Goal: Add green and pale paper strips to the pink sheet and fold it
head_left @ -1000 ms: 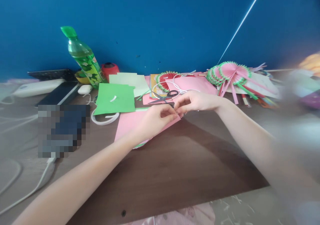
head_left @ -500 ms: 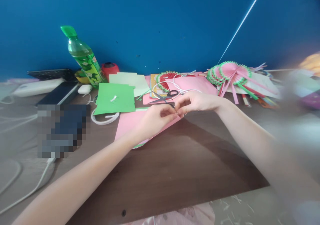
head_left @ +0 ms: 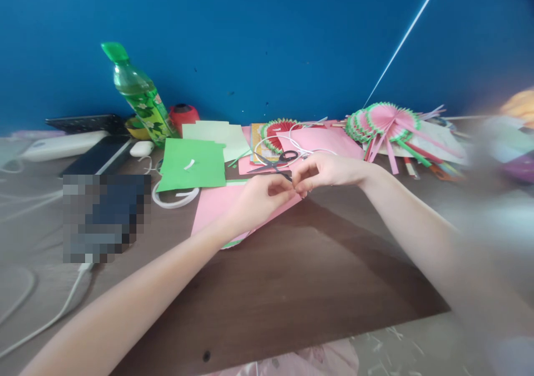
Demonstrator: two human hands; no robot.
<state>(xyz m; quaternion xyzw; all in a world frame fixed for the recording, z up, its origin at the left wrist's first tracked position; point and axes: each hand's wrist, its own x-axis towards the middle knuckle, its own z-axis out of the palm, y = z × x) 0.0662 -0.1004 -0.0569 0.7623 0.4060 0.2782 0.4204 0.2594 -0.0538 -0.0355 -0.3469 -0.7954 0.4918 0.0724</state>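
My left hand (head_left: 265, 198) and my right hand (head_left: 320, 173) meet fingertip to fingertip above the middle of the desk. Thumb and forefinger of each are pinched together; whatever is between them is too small or hidden to name. Under my left hand lies a pink sheet of paper (head_left: 212, 204) with a green edge, its right corner reaching to the fingertips. Just behind the fingers rest scissors with black handles (head_left: 287, 156), partly covered by my right hand. A thin white cord (head_left: 294, 141) loops around there.
Left of my hands lie a green sheet (head_left: 194, 170) and a roll of white tape (head_left: 175, 202). A green bottle (head_left: 139, 95) stands by the blue wall. Folded paper rosettes (head_left: 384, 123) sit at the back right. A blurred-out device (head_left: 112, 220) is on the left.
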